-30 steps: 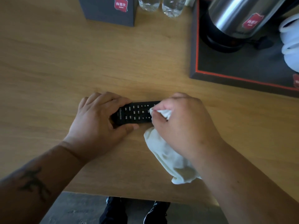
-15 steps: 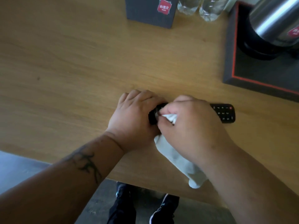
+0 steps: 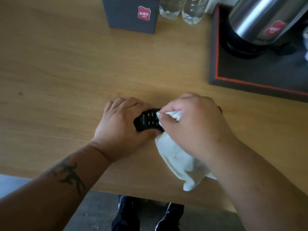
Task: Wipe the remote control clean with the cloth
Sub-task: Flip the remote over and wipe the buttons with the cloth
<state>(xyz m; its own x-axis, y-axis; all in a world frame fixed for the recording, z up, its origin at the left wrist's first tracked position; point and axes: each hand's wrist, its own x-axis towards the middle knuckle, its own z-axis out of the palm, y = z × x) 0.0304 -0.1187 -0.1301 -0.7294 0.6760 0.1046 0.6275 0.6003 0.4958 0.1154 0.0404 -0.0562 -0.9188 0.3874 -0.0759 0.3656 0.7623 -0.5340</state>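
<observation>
A black remote control (image 3: 147, 120) with rows of small buttons lies flat on the wooden table (image 3: 66, 72), near the front edge. My left hand (image 3: 121, 129) grips its left end, fingers over the far side and thumb on the near side. My right hand (image 3: 195, 125) covers the remote's right part and pinches a white cloth (image 3: 180, 160). A fold of the cloth is pressed on the buttons; the rest trails toward the table edge under my wrist. Only a short piece of the remote shows between the hands.
At the back stands a dark box (image 3: 131, 14) with a red label, beside two clear water bottles (image 3: 180, 9). A black tray (image 3: 250, 77) with a red line holds a steel kettle (image 3: 263, 20) at the right. The table's front edge runs just below the cloth.
My right hand with the cloth has slid right along the remote, baring more of the buttons next to my left hand. The camera view has also shifted.
</observation>
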